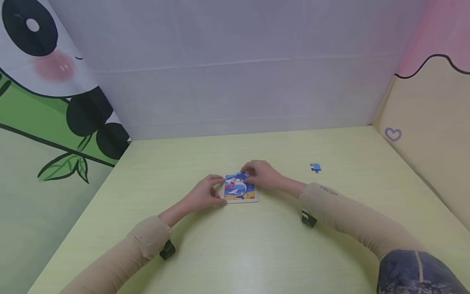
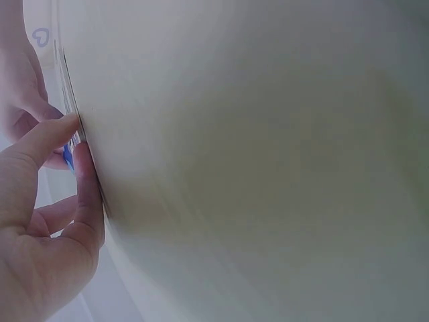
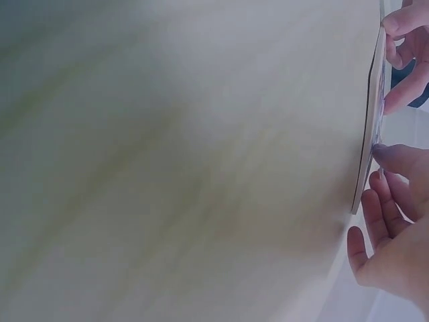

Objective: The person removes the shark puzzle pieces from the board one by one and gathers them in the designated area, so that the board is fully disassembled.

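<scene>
Note jigsaw puzzle (image 1: 236, 190) flat on worktop (image 1: 238, 245), held at left by widely spanned left hand (image 1: 205, 191), met at upper right by nearly closed right hand (image 1: 265, 174), apparently pinching a small piece (image 1: 245, 174). Likely light, stiff, smooth; best gripped by rim (image 1: 244, 201).

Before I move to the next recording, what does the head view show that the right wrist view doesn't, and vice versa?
Only the head view: the loose blue puzzle piece lying apart on the table, and the purple heart.
Only the right wrist view: the puzzle board almost edge-on.
Both: the left hand and right hand at the puzzle board on the table.
</scene>
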The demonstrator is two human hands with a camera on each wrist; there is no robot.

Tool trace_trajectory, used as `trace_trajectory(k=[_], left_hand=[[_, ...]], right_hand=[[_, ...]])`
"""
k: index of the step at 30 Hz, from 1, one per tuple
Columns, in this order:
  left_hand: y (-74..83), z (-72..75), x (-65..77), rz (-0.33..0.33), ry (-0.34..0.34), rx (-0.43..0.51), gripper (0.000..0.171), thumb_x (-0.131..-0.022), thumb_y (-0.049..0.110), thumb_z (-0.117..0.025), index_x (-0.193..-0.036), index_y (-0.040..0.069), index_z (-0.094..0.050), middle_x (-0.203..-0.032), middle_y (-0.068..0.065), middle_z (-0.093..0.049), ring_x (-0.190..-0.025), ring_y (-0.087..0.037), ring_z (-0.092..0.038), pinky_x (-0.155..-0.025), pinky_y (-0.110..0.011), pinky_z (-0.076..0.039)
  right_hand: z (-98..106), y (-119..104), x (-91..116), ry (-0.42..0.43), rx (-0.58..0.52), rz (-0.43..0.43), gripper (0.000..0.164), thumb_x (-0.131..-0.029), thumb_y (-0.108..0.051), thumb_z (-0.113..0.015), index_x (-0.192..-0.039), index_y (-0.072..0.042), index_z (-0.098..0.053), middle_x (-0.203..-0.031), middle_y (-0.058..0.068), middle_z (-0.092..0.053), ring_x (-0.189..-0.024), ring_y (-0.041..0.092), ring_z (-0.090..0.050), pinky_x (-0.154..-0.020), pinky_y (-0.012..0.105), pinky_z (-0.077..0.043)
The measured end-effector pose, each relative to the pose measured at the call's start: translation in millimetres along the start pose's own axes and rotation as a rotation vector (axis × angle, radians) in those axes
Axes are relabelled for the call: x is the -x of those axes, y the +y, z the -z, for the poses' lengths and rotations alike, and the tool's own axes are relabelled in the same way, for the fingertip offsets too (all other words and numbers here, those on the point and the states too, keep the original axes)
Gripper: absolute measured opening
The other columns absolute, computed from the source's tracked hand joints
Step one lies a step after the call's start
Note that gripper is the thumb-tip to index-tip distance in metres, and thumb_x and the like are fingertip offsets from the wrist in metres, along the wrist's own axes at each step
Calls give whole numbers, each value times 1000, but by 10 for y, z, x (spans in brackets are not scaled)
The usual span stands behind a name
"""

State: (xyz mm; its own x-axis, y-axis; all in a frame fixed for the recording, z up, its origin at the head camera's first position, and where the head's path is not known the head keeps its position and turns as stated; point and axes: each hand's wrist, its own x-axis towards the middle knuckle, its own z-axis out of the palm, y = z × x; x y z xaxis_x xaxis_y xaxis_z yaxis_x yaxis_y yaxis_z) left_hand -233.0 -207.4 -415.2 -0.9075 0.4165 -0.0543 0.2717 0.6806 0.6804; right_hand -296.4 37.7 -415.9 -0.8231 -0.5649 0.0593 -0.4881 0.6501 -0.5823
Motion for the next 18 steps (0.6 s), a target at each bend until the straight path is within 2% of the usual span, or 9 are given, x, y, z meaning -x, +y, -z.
trace_trajectory(k=[18], left_hand=[[-6, 11, 12, 7, 0, -19, 76, -78, 12, -83, -142, -7, -47, -149, -23, -42, -78, -8, -63, -71, -18, -53]], right_hand=[[114, 119, 68, 42, -19, 6, 35, -88, -11, -71, -122, -7, -67, -110, 7, -69, -103, 21, -62, -92, 36, -52]])
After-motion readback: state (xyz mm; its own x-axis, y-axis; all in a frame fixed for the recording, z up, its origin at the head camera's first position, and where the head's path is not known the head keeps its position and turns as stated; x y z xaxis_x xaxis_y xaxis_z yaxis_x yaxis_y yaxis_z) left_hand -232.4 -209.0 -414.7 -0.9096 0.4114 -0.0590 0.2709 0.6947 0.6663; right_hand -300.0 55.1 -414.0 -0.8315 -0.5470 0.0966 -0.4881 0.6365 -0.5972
